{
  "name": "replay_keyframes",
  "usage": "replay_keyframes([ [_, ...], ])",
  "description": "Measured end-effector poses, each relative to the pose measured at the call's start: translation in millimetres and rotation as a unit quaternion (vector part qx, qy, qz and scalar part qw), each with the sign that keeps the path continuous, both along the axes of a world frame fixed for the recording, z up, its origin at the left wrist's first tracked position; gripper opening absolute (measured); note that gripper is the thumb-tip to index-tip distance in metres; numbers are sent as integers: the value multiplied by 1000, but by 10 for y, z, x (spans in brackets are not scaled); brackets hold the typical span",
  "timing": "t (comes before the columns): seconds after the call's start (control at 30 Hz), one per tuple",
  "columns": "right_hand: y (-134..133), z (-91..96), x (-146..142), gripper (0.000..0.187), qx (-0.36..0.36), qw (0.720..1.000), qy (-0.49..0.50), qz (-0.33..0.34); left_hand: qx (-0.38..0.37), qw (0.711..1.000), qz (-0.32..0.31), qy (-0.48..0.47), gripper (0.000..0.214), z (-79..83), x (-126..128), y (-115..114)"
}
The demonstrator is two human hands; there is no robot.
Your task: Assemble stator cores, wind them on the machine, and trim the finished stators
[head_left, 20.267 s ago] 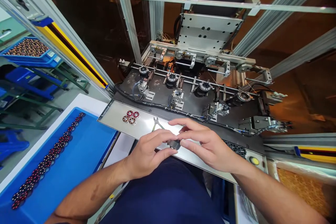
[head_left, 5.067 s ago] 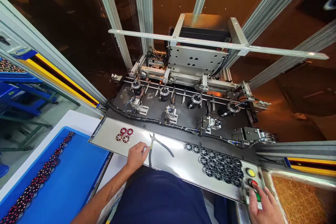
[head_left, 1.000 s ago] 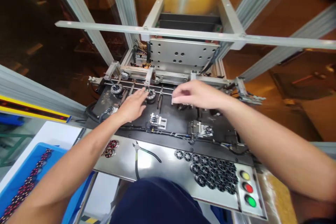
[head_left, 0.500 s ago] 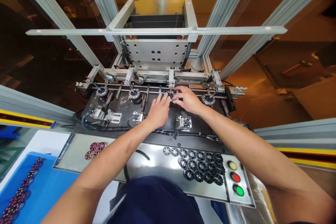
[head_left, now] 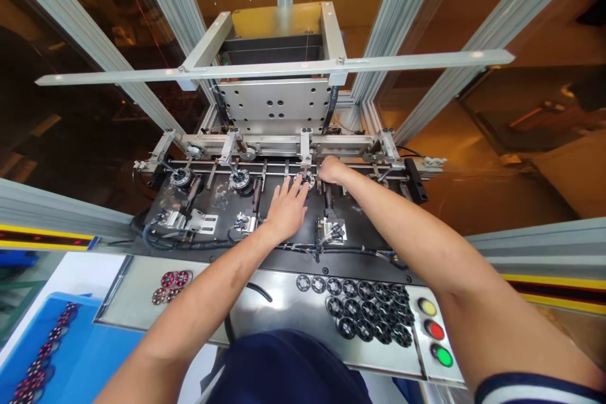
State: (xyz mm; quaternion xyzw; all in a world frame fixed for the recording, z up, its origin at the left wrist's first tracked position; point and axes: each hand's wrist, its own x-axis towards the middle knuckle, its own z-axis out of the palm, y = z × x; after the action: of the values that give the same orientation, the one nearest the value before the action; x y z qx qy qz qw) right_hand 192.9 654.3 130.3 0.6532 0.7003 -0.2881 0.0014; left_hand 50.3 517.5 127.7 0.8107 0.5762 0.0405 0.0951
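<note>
Two hands (head_left: 286,208) (head_left: 331,170) crowd one round fixture (head_left: 310,182), bare plate (head_left: 313,222) before its edge.

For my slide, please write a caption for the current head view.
Left hand and right hand at a round fixture, beyond rows of black parts.

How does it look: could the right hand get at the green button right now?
Probably yes: nothing covers the green button, though the right hand is up at the machine and would need to draw back.
</note>
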Motion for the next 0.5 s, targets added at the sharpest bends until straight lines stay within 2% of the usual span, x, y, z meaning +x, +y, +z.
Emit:
replay_keyframes([
  [0.1,0,23,46,29,0,999,33,-27,-6,1000,5,6,61,1,4,-9],
  [0.23,-137,1,77,27,-29,994,106,-13,-14,1000,12,10,64,-19,28,-14],
  [0.37,-236,-39,-4,23,-37,990,137,-9,-22,999,17,19,71,-36,53,5],
  [0.43,-266,6,-58,23,-26,991,131,-7,-29,999,15,24,74,-15,44,19],
  [0.5,-324,128,-63,23,-4,993,117,-3,-38,999,9,29,74,50,12,22],
])
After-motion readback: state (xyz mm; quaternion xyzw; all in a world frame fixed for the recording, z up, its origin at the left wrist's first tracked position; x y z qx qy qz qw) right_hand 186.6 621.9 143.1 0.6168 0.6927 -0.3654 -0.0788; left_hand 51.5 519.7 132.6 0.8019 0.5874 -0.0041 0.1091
